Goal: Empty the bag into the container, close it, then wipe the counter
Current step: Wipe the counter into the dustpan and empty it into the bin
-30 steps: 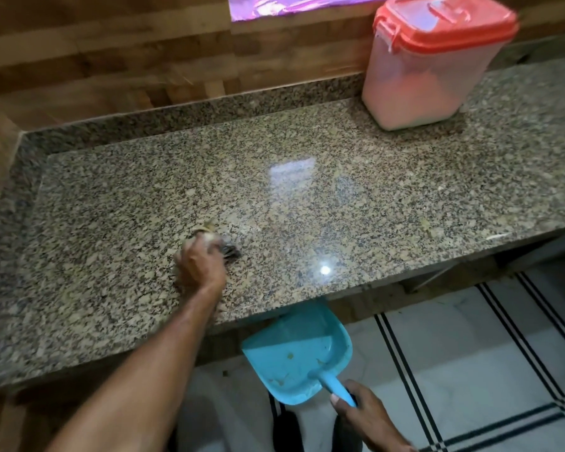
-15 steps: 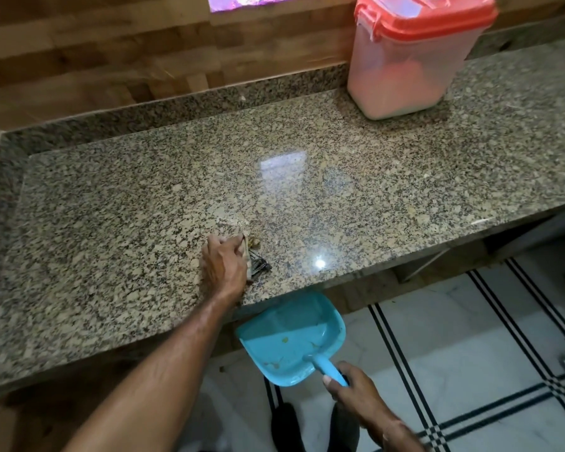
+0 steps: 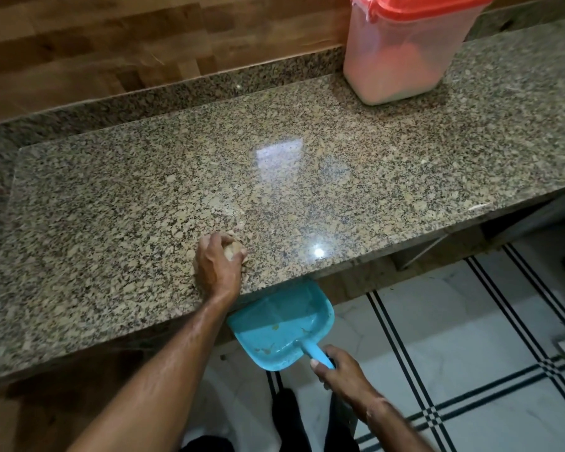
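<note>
My left hand [image 3: 217, 265] grips a small bunched cloth [image 3: 235, 250] and presses it on the speckled granite counter [image 3: 307, 177], close to the front edge. Just below that edge, my right hand [image 3: 338, 370] holds the handle of a blue dustpan [image 3: 281, 324], with a few crumbs lying in its pan. The clear plastic container [image 3: 398, 57] with its red lid on stands at the back right of the counter, holding a pale powder. No bag is in view.
A wooden wall [image 3: 111, 53] rises behind the counter's granite upstand. Below and to the right lies a white tiled floor [image 3: 470, 353] with black stripes. My feet show at the bottom middle.
My left hand has slid the cloth to the right and toward the front edge. The dustpan stays under the edge, tracking the hand. The view has shifted, so the container sits higher in frame.
</note>
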A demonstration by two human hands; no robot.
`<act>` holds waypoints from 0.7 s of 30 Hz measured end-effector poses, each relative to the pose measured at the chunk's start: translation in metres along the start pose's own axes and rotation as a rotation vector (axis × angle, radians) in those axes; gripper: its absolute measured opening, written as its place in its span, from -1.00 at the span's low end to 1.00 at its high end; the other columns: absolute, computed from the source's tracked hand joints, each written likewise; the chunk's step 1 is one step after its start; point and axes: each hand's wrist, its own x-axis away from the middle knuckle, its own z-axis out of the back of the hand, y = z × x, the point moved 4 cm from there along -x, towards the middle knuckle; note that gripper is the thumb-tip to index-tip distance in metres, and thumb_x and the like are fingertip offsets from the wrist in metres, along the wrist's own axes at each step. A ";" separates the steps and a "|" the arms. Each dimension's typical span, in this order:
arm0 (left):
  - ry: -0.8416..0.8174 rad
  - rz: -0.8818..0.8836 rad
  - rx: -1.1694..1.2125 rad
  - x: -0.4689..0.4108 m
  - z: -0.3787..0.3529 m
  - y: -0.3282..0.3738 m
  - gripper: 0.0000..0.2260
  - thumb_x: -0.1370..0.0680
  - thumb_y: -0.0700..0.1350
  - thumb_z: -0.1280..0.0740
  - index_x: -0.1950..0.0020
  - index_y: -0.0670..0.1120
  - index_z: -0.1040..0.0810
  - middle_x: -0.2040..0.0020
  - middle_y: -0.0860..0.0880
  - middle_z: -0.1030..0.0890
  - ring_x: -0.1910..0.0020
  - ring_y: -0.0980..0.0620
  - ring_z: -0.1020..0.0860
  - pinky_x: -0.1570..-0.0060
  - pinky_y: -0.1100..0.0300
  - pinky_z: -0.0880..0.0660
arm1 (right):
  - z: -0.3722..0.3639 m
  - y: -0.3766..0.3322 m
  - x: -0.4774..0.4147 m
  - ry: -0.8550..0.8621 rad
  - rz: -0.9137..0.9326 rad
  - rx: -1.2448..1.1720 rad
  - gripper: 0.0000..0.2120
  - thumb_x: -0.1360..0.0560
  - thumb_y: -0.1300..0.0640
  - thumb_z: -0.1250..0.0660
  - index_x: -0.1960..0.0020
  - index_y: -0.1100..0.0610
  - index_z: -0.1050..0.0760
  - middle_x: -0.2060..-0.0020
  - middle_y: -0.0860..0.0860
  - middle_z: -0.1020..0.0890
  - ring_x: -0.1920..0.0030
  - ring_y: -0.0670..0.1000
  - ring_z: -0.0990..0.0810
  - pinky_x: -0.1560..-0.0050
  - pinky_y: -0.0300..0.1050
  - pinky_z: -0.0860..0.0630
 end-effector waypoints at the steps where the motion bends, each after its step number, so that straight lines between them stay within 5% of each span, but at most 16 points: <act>1: 0.035 0.015 -0.056 0.001 0.001 -0.002 -0.70 -0.43 0.07 -0.55 -0.09 0.14 -0.56 -0.21 0.00 -0.44 -0.11 -0.01 -0.43 -0.07 0.00 -0.52 | -0.001 -0.002 0.000 -0.002 0.005 -0.004 -0.83 -0.60 0.02 -0.34 -0.15 0.04 -0.54 0.03 0.08 -0.63 0.12 -0.05 -0.57 0.07 -0.13 -0.58; 4: 0.036 0.071 -0.108 0.006 0.000 -0.004 -0.64 -0.45 0.08 -0.53 -0.23 0.15 -0.59 -0.28 -0.06 -0.43 -0.20 -0.10 -0.37 -0.12 0.02 -0.32 | 0.000 -0.004 0.001 0.009 0.017 0.001 -0.84 -0.60 0.03 -0.33 -0.15 0.03 -0.54 0.06 0.04 -0.62 0.12 -0.06 -0.57 0.08 -0.13 -0.57; 9: -0.025 -0.141 -0.109 -0.003 -0.003 -0.005 -0.54 -0.55 -0.18 -0.44 -0.42 0.07 -0.48 -0.17 -0.07 -0.51 -0.02 0.01 -0.41 0.13 0.09 -0.52 | -0.003 -0.001 0.002 0.003 -0.004 -0.002 -0.83 -0.61 0.04 -0.33 -0.17 0.04 -0.54 -0.04 0.12 -0.64 0.09 -0.05 -0.58 0.05 -0.13 -0.58; 12: 0.019 0.002 0.048 -0.024 0.011 -0.021 -0.57 -0.60 -0.22 -0.35 -0.44 0.08 -0.45 -0.20 -0.11 -0.46 0.08 -0.04 -0.55 0.25 -0.03 -0.67 | -0.004 0.005 0.004 -0.011 -0.002 0.010 -0.79 -0.61 0.02 -0.33 -0.22 0.01 -0.53 0.00 0.01 -0.64 0.07 -0.05 -0.61 0.03 -0.14 -0.60; 16: 0.175 0.242 0.101 -0.063 0.035 -0.056 -0.63 -0.61 -0.12 -0.36 -0.42 0.03 -0.47 -0.22 -0.12 -0.50 0.03 -0.08 -0.58 0.15 -0.06 -0.66 | 0.001 0.018 0.002 0.008 0.001 0.035 -0.89 -0.59 0.04 -0.36 -0.07 0.03 -0.56 0.16 -0.01 -0.64 0.21 -0.10 -0.58 0.18 -0.20 -0.54; 21: 0.145 0.156 0.144 -0.092 0.012 -0.010 -0.71 -0.62 -0.11 -0.35 -0.35 0.00 -0.53 -0.15 -0.06 -0.51 0.12 0.01 -0.58 0.40 0.27 -0.48 | 0.006 0.029 -0.007 0.024 0.001 0.113 -0.93 -0.57 -0.03 -0.37 0.02 -0.05 -0.53 0.20 -0.04 -0.63 0.22 -0.13 -0.60 0.22 -0.32 -0.50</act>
